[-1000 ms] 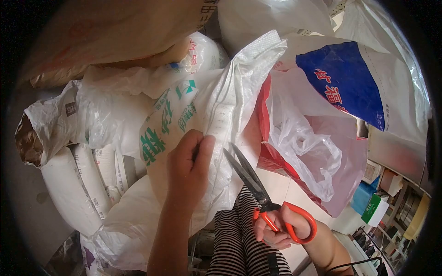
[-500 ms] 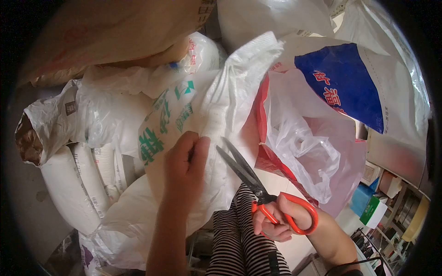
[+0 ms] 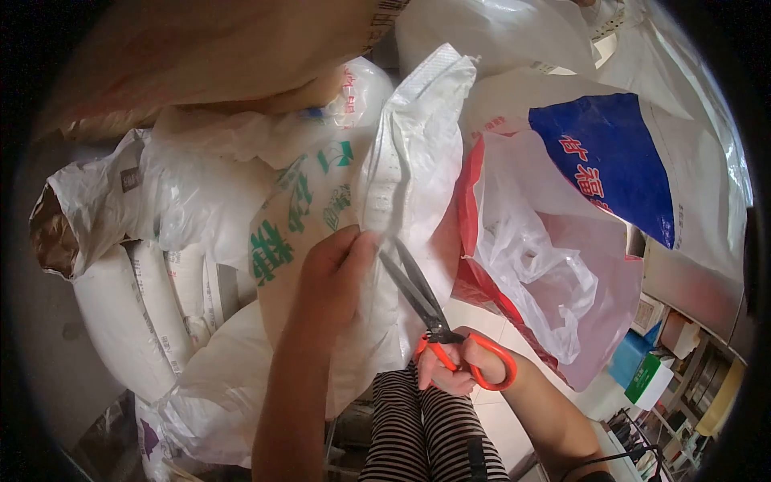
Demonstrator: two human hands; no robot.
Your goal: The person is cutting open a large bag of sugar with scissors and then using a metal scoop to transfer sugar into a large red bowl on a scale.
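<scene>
A large white woven sack (image 3: 313, 201) with green printed characters stands in front of me, its folded top edge raised. My left hand (image 3: 333, 269) pinches that edge between thumb and fingers. Orange-handled scissors (image 3: 430, 313) are in my right hand (image 3: 450, 365), fingers through the loops. Their dark blades are slightly parted, with the tips right at the sack's edge beside my left thumb.
On the right are a red-edged bag (image 3: 578, 337) with a crumpled clear plastic bag (image 3: 530, 265) in it, and a white sack with a blue panel (image 3: 602, 153). Several filled white packs (image 3: 120, 321) lie at left. A brown sack (image 3: 217, 56) overhangs the top left. Shelving (image 3: 691, 386) stands lower right.
The scissors and my right hand have moved left, bringing the blade tips up to the sack's edge. My left hand has shifted slightly right, and the sack's top has tilted left.
</scene>
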